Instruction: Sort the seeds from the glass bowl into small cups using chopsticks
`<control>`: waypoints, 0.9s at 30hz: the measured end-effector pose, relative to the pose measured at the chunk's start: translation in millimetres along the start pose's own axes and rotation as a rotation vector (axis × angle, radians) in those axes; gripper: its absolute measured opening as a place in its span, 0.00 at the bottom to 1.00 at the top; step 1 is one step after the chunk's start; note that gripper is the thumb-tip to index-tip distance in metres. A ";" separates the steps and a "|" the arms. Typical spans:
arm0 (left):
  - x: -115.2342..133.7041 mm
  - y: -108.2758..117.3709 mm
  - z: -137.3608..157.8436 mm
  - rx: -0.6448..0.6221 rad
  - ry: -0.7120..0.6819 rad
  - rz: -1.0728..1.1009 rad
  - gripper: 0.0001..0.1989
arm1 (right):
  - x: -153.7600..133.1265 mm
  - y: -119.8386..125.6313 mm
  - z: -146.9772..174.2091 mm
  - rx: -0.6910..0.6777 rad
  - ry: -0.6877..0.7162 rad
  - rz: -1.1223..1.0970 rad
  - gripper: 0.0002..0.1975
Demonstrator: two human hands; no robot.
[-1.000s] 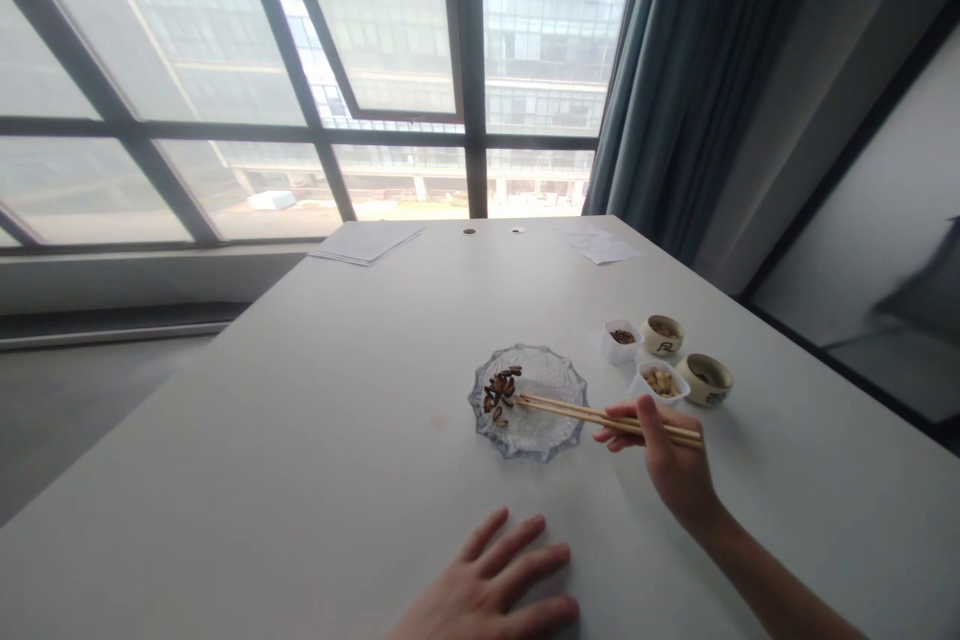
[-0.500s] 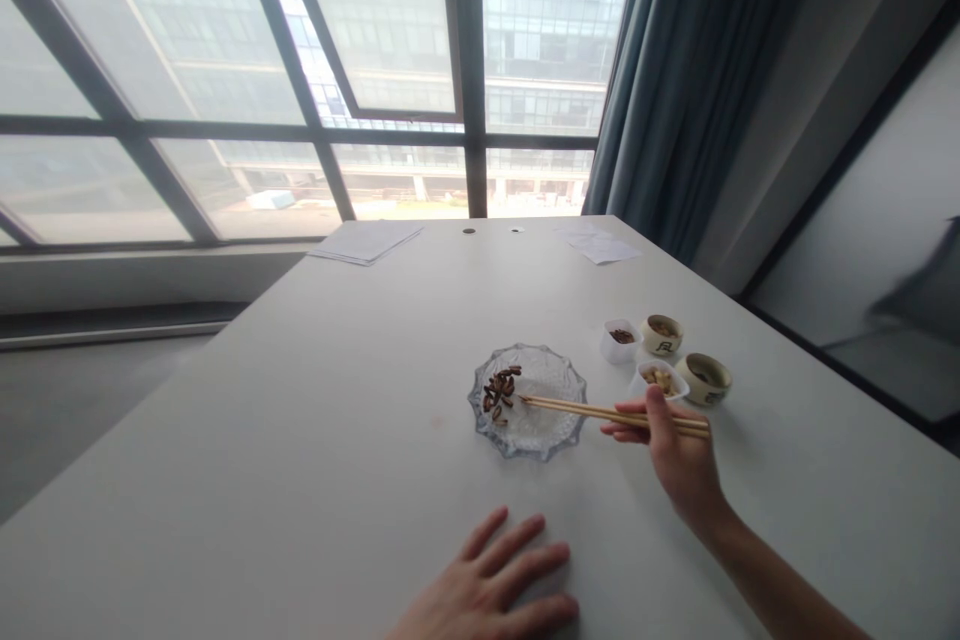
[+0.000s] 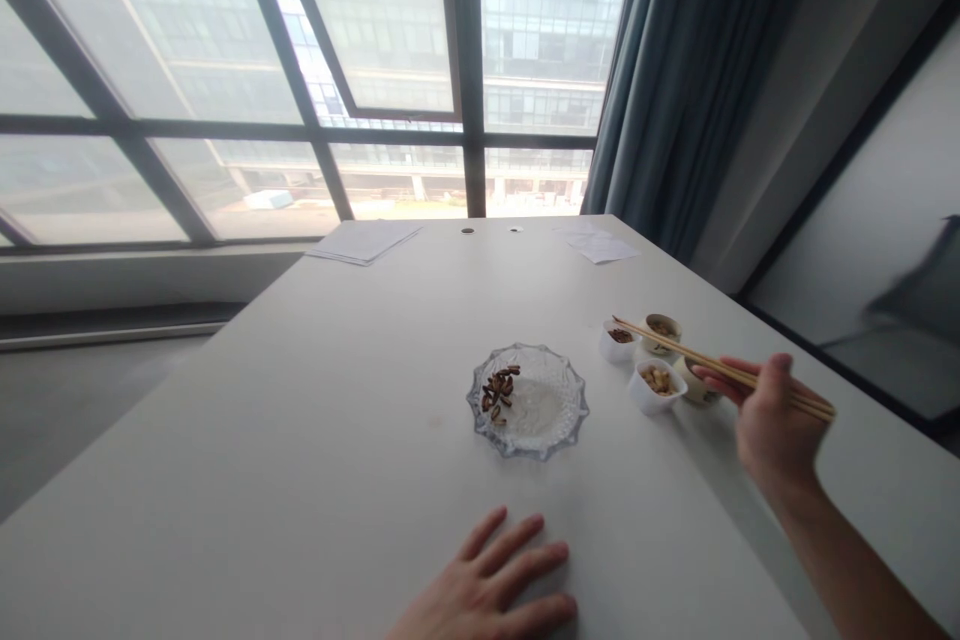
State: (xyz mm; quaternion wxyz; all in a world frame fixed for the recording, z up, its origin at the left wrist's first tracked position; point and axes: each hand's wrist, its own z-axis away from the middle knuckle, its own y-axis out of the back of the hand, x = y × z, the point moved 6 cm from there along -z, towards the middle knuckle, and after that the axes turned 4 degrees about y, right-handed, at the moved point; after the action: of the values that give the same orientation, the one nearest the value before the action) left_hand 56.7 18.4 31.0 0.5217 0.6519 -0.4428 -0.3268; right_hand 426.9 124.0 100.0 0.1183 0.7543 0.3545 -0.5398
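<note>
My right hand grips a pair of wooden chopsticks, whose tips hover over a small white cup of dark brown pieces. Nearer me, a second white cup holds pale tan pieces. Behind these cups are two beige ceramic cups, one with something brown inside; the other is partly covered by my fingers. On a scalloped clear glass plate, several dark brown oblong pieces are heaped to the left. My left hand rests on the table with fingers spread, in front of the plate.
The white table reaches to the windows. Papers lie at its far left corner, and more sheets at the far right. A dark round spot shows near the far edge. A blue-grey curtain hangs beyond.
My right hand has carried the chopsticks from the glass plate to the right and away, to above the cup of dark pieces. My left hand stays in place.
</note>
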 end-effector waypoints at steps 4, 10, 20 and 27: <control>0.0 1.2 -0.5 0.023 0.005 0.012 0.27 | 7.4 5.7 -10.4 0.018 0.009 0.029 0.31; -0.3 1.1 0.0 0.025 -0.001 0.007 0.26 | 2.7 1.4 -6.7 -0.012 0.048 0.014 0.30; -0.2 1.5 -0.2 0.036 0.005 0.001 0.25 | -7.9 -29.5 36.8 -0.227 -0.010 -0.108 0.29; 0.3 4.8 -1.1 0.051 0.009 0.031 0.23 | -9.1 -64.1 95.5 -0.573 -0.101 -0.102 0.29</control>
State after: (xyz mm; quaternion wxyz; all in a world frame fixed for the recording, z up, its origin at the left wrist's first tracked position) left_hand 56.7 18.2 35.9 0.5117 0.6594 -0.4590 -0.3043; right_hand 313.2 113.0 84.1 0.3168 0.6435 0.5235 -0.4600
